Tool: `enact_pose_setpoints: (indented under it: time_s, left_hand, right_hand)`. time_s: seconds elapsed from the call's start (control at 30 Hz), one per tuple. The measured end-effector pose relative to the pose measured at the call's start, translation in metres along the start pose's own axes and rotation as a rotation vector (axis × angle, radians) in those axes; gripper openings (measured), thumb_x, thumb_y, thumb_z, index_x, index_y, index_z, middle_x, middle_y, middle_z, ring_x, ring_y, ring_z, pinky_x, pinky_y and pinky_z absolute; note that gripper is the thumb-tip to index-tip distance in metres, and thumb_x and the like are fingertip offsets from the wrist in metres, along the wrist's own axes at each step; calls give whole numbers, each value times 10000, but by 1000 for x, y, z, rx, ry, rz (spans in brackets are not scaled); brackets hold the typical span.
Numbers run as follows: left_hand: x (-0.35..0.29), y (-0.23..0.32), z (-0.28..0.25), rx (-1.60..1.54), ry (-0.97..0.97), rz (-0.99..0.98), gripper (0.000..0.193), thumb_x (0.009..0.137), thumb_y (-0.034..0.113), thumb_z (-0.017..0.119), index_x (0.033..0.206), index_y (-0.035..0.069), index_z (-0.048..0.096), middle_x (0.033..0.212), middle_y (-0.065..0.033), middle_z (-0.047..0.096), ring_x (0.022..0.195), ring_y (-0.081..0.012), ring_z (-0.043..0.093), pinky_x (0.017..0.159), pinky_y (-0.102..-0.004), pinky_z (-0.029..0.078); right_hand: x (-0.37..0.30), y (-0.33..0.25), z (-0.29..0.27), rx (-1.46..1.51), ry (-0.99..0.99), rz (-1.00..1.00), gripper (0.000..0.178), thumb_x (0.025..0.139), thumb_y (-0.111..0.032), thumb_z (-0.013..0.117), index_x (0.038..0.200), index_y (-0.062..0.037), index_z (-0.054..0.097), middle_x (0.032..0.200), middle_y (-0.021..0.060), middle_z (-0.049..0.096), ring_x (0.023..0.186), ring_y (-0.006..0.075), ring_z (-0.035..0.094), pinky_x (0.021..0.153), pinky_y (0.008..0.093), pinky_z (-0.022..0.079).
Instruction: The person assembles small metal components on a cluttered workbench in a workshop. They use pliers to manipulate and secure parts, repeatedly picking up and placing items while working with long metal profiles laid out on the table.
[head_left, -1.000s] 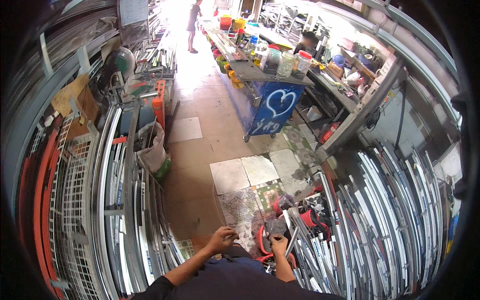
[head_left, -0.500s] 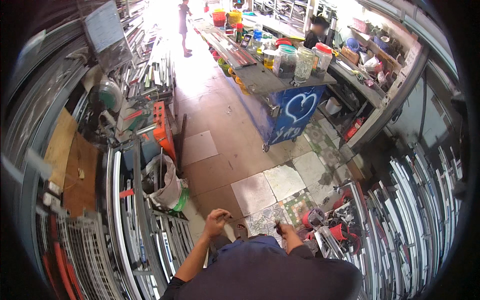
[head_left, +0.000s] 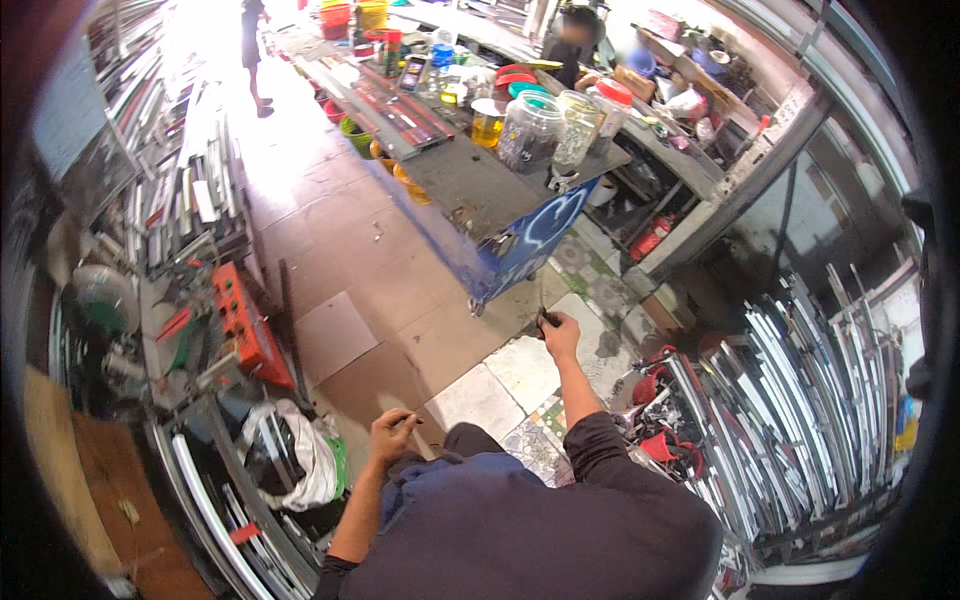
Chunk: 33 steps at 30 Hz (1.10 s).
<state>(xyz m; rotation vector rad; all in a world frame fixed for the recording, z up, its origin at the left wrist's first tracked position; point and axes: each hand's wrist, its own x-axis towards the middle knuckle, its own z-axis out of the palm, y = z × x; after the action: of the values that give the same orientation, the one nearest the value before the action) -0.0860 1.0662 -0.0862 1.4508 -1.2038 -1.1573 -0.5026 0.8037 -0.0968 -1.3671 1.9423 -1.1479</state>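
Note:
My left hand [head_left: 394,436] is raised above the floor in front of my waist, its fingers curled together; whatever they may hold is too small to see. Farther out, my right hand [head_left: 558,336] reaches toward the near end of the workbench [head_left: 470,180], closed round a small dark thing [head_left: 545,318] that I cannot make out. Several clear jars [head_left: 530,130] stand near this end of the bench, one with a red lid. Beside them lie long reddish and grey metal strips [head_left: 390,110], and a handheld device [head_left: 412,72] with a small screen.
An orange machine [head_left: 250,325] and a white sack [head_left: 295,455] stand on the left. Racks of upright metal profiles [head_left: 800,400] fill the right, beside red baskets [head_left: 660,445]. One person [head_left: 252,50] stands at the far end; another [head_left: 575,45] is behind the bench.
My right hand has stretched forward and up, away from my body. My left hand has shifted slightly left. The view has turned, and the bench appears nearer and farther left.

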Motion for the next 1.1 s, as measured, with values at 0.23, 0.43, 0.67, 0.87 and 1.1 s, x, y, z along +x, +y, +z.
enact_pose_setpoints:
  time_s: [0.23, 0.43, 0.67, 0.87, 1.1]
  left_hand:
    - [143, 55, -59, 60, -179, 83, 193, 1072, 161, 751, 1061, -10, 840, 1038, -111, 847, 1021, -203, 784, 973, -356, 580]
    - [242, 82, -36, 45, -249, 57, 188, 1075, 147, 745, 1097, -16, 838, 1077, -98, 858, 1067, -175, 782, 996, -344, 577]
    - [308, 137, 10, -309, -379, -142, 281, 1121, 239, 725, 1180, -16, 830, 1191, -108, 836, 1149, -180, 735, 1081, -362, 537]
    - [372, 181, 46, -675, -445, -85, 274, 1141, 223, 686, 1235, 1, 818, 1687, -169, 539, 1522, -280, 547, 1274, -468, 402]
    - [404, 182, 90, -673, -567, -157, 282, 1163, 217, 657, 1262, -5, 799, 1715, -124, 496, 1472, -236, 577, 1187, -419, 492]
  right_hand:
    - [161, -137, 12, -322, 60, -412, 301, 835, -222, 919, 1038, -13, 842, 944, 228, 799, 906, 405, 785, 843, 488, 602]
    - [322, -183, 50, -703, -9, -474, 329, 837, -258, 941, 1060, -36, 845, 1056, 200, 817, 1054, 400, 779, 899, 511, 603]
    - [288, -202, 60, -284, 11, -380, 222, 951, -233, 877, 1048, -39, 831, 1000, 156, 824, 929, 303, 795, 853, 418, 615]
    - [122, -228, 92, 665, -438, -26, 240, 1159, -195, 633, 1137, 3, 767, 1082, 62, 789, 1018, 162, 733, 953, 341, 588]
    - [64, -237, 105, 1095, -470, 289, 375, 1172, -211, 449, 1429, 27, 584, 1340, 152, 696, 1279, 228, 710, 1120, 384, 567]
